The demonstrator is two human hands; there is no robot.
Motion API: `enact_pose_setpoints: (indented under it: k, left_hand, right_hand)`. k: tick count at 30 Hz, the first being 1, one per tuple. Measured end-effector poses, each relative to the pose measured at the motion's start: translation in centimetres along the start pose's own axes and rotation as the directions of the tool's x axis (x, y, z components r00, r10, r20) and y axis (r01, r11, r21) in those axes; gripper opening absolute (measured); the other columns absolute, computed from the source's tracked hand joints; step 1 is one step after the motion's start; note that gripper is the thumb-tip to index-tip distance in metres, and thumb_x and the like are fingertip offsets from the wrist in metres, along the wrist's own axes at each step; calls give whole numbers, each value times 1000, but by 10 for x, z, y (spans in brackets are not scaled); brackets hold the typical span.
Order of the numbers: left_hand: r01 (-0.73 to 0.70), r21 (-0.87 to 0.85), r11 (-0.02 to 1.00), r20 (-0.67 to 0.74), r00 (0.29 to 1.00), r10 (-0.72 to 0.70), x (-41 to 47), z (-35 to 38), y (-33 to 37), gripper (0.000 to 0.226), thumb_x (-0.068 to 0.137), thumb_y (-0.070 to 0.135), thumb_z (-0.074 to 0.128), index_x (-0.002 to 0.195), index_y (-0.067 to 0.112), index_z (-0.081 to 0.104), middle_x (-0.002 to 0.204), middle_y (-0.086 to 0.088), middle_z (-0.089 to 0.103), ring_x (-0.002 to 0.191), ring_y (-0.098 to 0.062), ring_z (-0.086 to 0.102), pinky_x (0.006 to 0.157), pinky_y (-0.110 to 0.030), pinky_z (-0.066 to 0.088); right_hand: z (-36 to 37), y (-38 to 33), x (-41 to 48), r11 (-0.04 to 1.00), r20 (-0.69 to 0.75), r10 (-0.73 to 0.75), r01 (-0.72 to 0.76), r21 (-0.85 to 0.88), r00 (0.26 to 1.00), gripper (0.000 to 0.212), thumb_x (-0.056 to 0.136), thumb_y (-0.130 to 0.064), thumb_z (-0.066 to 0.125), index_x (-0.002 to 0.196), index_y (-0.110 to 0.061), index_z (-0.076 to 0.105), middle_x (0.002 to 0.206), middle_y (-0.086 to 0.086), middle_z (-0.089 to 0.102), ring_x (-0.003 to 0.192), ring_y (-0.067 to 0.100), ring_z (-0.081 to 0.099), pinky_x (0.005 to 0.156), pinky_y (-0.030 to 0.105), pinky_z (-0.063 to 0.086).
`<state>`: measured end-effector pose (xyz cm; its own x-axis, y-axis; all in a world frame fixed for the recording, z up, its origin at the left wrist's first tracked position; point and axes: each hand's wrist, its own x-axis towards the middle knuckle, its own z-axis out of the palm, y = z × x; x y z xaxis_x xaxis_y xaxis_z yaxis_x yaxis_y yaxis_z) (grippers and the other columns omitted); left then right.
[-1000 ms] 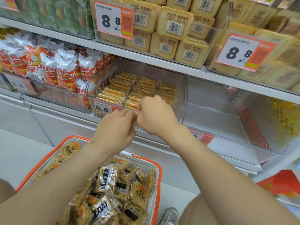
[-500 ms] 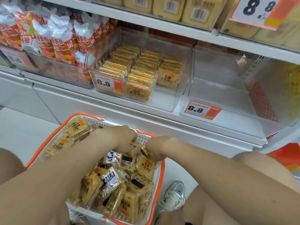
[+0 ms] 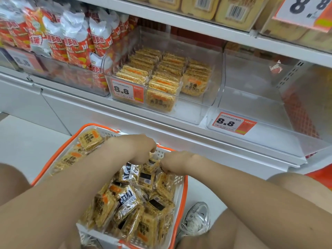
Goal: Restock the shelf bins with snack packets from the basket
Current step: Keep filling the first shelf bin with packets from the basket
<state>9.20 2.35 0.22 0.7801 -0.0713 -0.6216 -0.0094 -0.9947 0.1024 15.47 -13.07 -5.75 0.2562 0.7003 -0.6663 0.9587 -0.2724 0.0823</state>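
Both hands reached down into the basket (image 3: 184, 194) at its far edge, close together but not touching. The left hand (image 3: 136, 150) was curled, knuckles up, over the heaped snack packets (image 3: 125, 200). The right hand (image 3: 177, 163) dipped in just beside it, its fingers buried among the wrappers. Whether either hand had hold of a packet could not be told. On the shelf above, the middle bin (image 3: 213, 83) held neat rows of the same packets, well apart from the hands.
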Motion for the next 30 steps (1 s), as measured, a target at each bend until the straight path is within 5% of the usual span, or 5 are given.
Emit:
enact_pose_setpoints:
  k: [6, 9, 14, 19, 30]
  left_hand:
    - [80, -97, 992, -90, 992, -89, -18, -16, -7, 69, 98, -6, 46, 159, 25, 35, 149, -9, 53, 123, -30, 60, 71, -30, 48]
    - [136, -317, 939, -185, 962, -202, -23, -24, -12, 56, 100, 3, 46, 154, 18, 40, 139, -16, 58, 107, -31, 64, 60, -31, 44]
    - [-42, -915, 401, -224, 880, -419, -30, -42, -17, 25, 106, 12, 44, 116, 10, 67, 112, -16, 69, 96, -32, 67, 83, -41, 56]
    - [-361, -908, -210, -252, 875, -414, -36, -53, -17, 19, 110, 14, 52, 122, 9, 66, 111, -18, 76, 100, -32, 76, 84, -48, 64]
    - [-520, -686, -510, -346, 849, -400, -33, -65, 15, 22, 105, 8, 58, 127, 6, 63, 106, -10, 80, 94, -21, 79, 67, -33, 64]
  right_hand:
    - [-54, 19, -31, 929, -322, 13, 107, 354, 947, 24, 91, -6, 67, 105, -19, 82, 100, -6, 78, 94, 14, 62, 82, 33, 56]
    - [-81, 18, -49, 911, -528, 18, 204, 359, 849, 32, 79, -7, 64, 96, -25, 85, 100, -9, 79, 89, 14, 67, 79, 9, 42]
    - [-116, 19, -91, 864, -684, 128, 258, 432, 718, 36, 72, -3, 66, 96, -22, 86, 117, -5, 75, 104, 9, 65, 88, 16, 49]
    - [-120, 34, -119, 712, -724, 376, 319, 626, 579, 30, 77, -12, 65, 89, -31, 84, 131, -12, 67, 119, -3, 61, 96, 32, 57]
    - [-125, 61, -118, 645, -646, 572, 210, 735, 505, 49, 87, -8, 62, 129, -32, 63, 117, -14, 67, 113, 4, 62, 101, 37, 55]
